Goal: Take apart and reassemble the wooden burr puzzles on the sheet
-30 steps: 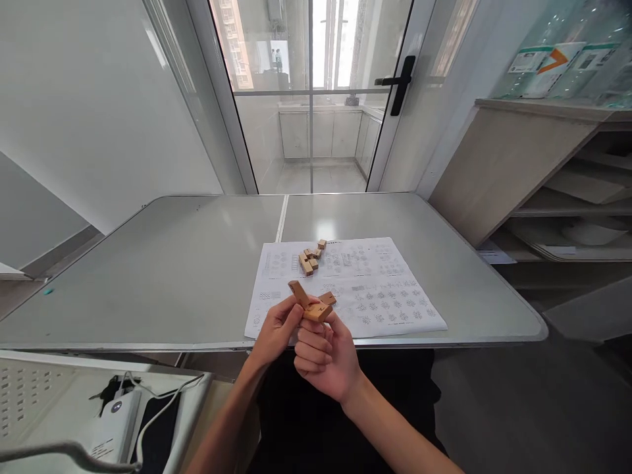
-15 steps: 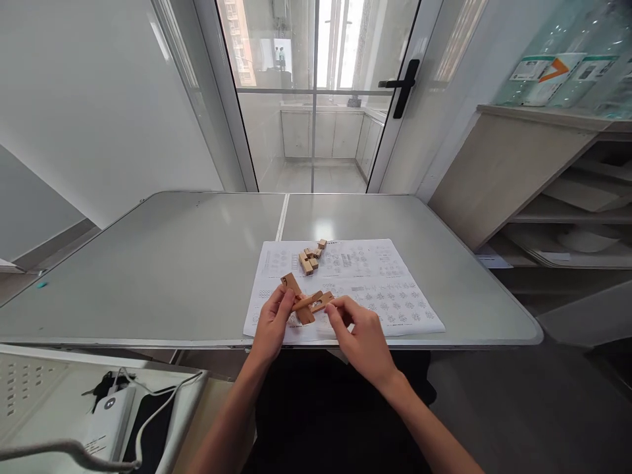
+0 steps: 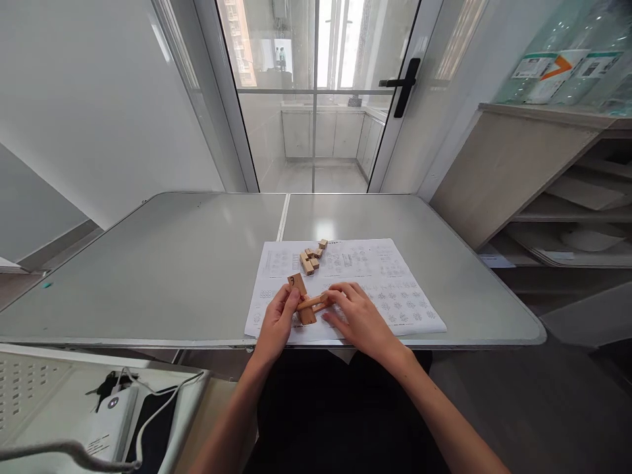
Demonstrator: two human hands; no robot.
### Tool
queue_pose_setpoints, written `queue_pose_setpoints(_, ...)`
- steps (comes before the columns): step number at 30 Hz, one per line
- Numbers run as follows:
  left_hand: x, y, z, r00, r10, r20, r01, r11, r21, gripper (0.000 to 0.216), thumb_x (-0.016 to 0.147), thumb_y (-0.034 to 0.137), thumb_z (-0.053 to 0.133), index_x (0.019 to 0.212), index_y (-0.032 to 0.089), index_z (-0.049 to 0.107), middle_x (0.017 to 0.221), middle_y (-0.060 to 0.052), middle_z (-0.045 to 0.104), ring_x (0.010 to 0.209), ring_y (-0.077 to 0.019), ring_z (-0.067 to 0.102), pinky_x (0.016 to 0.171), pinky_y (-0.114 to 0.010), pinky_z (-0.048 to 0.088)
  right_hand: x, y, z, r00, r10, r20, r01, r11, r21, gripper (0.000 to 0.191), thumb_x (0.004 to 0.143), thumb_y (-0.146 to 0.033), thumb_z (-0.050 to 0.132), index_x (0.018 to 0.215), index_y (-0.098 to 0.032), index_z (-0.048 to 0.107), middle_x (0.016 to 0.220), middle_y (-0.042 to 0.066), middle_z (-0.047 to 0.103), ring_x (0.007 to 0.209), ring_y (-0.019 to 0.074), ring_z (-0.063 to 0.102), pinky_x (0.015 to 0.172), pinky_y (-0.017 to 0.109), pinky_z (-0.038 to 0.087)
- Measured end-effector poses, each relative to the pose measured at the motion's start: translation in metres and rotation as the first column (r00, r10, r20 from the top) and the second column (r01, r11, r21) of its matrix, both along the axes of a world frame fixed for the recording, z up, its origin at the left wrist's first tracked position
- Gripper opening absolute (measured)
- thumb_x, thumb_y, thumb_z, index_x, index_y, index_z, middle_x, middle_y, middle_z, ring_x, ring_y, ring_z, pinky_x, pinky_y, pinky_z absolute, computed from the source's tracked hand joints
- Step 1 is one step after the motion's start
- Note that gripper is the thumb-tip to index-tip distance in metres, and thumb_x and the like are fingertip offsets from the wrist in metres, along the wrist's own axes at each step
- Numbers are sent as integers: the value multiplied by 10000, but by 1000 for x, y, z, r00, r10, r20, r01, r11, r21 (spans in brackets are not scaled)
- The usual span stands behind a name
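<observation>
My left hand (image 3: 276,319) pinches a flat wooden puzzle piece (image 3: 297,282) with a dark mark on its upper end. Crossing it is a narrower wooden puzzle piece (image 3: 311,302), which points toward my right hand (image 3: 358,317). The right fingers close around the far end of the crossing pieces and partly hide them. Both hands are just above a printed sheet (image 3: 409,309) covered in small line diagrams. Several small wooden blocks (image 3: 307,264) lie clustered on the sheet beyond the hands.
The sheet lies at the front of a grey table (image 3: 148,276). At lower left, a white tray (image 3: 195,401) holds a white power bank (image 3: 113,418), keys and a cable. Shelves (image 3: 533,158) with large plastic bottles (image 3: 557,72) stand at right; a glass door is ahead.
My right hand has moved its fingers over the end of the crossing pieces, now covering more of them. The held wooden pieces have turned slightly and shifted a little right.
</observation>
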State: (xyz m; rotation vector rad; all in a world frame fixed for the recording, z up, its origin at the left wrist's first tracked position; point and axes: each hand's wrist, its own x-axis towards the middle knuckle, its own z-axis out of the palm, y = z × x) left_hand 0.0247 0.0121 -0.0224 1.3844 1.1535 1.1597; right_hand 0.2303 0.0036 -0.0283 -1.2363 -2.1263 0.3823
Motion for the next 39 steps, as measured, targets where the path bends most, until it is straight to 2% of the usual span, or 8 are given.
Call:
queue_pose_setpoints(13,1,-2,3,1000,13,-8,-13,1000,26,430,995,613,525,844,215,585,862,-9,643,878,-187,612,862,-267,479,6,1,-1,993,3,-117,-24,984,-177,90,997,-296,636,1039,-255,705,1022,71,676,998,278,590,855,452,522)
queue_pose_setpoints(17,2,-3,4,1000,18,-21,-17,999,37,455,1000,626,505,828,212,583,868,-10,645,874,-187,613,864,-270,470,9,-4,5,966,-88,-243,15,958,-285,186,1008,-389,616,956,-234,704,989,54,669,871,227,611,782,397,486)
queue_pose_setpoints(20,2,-3,4,999,25,-34,-24,999,39,444,1009,619,493,869,212,601,894,-15,645,906,-198,617,881,-278,467,10,-10,15,844,-226,-486,-31,885,-465,274,974,-486,657,945,-215,690,940,37,667,823,193,595,735,342,462)
queue_pose_setpoints(23,3,-4,5,998,41,-51,-38,997,61,421,1020,598,490,922,210,621,923,-20,640,936,-203,616,889,-283,467,9,-18,27,611,-348,-711,-269,754,-600,349,942,-546,691,937,-203,628,828,5,645,708,146,554,677,298,435)
queue_pose_setpoints(26,3,-4,4,998,30,-53,-25,996,89,409,1017,593,500,1004,207,636,964,-30,659,957,-214,628,899,-300,474,4,-25,35,389,-435,-812,-533,613,-583,374,924,-522,731,854,-199,556,724,-30,588,592,103,495,599,260,393)
queue_pose_setpoints(30,3,-4,0,1000,0,-27,3,994,107,385,1019,571,508,1068,205,620,1027,-52,675,996,-229,641,913,-323,488,-9,-32,38,183,-494,-850,-718,523,-459,279,926,-390,750,842,-183,585,806,-3,595,610,90,466,565,237,376)
queue_pose_setpoints(33,3,-4,-2,1000,10,-19,-7,993,117,338,1024,527,521,1095,211,616,1091,-59,676,1040,-227,637,946,-324,482,-16,-35,39,119,-505,-855,-792,471,-389,166,944,-323,720,962,-175,647,908,27,624,678,104,503,585,232,398)
queue_pose_setpoints(39,4,-6,-2,999,-35,-16,37,987,155,262,1030,466,539,1098,219,595,1141,-62,658,1091,-219,628,1020,-346,470,-16,-36,38,144,-505,-851,-815,428,-392,205,957,-365,707,1041,-180,678,935,38,645,680,111,519,592,239,416)
